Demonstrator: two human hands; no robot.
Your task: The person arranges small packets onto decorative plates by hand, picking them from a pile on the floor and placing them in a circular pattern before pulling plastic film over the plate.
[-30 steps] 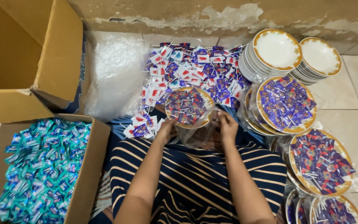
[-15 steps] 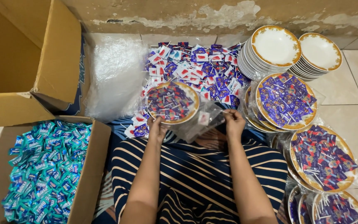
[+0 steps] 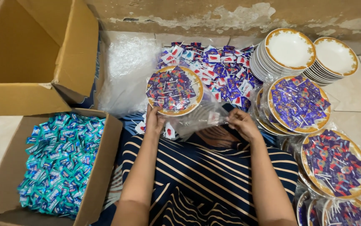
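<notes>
My left hand [image 3: 154, 120] grips the near rim of a gold-rimmed plate [image 3: 174, 90] heaped with small purple and red candy packets, raised above my lap. A clear plastic bag [image 3: 203, 118] hangs below and to the right of the plate. My right hand [image 3: 241, 123] pinches the bag's right edge. Both forearms stretch over my dark striped lap [image 3: 205, 171]. Just beyond the plate, a loose pile of red, white and blue sachets [image 3: 222, 71] lies on the floor.
Two stacks of white gold-rimmed plates [image 3: 290, 50] [image 3: 336, 56] stand at the back right. Bagged, filled plates [image 3: 299, 104] [image 3: 336, 164] lie along the right. At left are a carton of teal sachets [image 3: 61, 161], an open carton [image 3: 30, 54], and crumpled clear plastic [image 3: 126, 71].
The filled plate moved left and further from me, out of the bag's mouth area. My hands spread apart, the left following the plate, the right holding the bag's edge.
</notes>
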